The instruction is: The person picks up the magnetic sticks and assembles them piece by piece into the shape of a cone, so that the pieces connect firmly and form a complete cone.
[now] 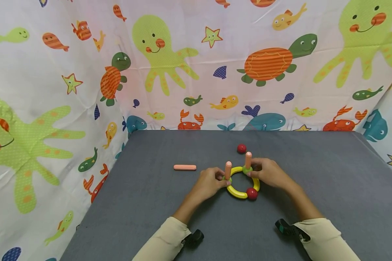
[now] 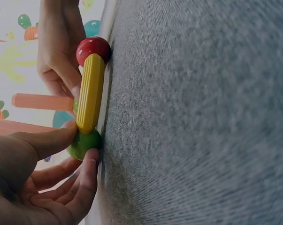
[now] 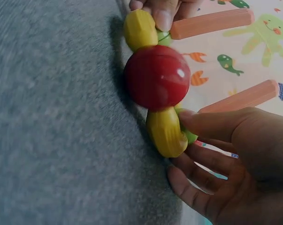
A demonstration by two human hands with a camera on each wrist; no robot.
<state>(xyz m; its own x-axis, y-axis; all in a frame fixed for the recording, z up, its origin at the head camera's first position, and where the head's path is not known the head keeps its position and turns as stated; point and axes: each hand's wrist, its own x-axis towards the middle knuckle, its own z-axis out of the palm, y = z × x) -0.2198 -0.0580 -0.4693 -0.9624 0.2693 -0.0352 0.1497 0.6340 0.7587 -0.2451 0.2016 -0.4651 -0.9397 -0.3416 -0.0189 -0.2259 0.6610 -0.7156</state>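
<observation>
A ring of curved yellow pieces (image 1: 238,194) joined by balls lies on the grey table, a red ball (image 1: 252,193) in its near right side. My left hand (image 1: 212,180) pinches the green ball (image 2: 85,145) on the ring's left between thumb and fingers. With thumb and fingers, my right hand (image 1: 268,173) holds another green ball (image 1: 246,169) at the far right of the ring. From the left green ball rises a peach stick (image 1: 228,170), and a second peach stick (image 1: 248,160) stands up from the right one.
Left of the ring, a loose peach stick (image 1: 184,167) lies flat on the table (image 1: 143,203). Behind the ring sits a loose red ball (image 1: 241,148). A curtain (image 1: 228,47) printed with sea animals hangs along the table's back and left edges.
</observation>
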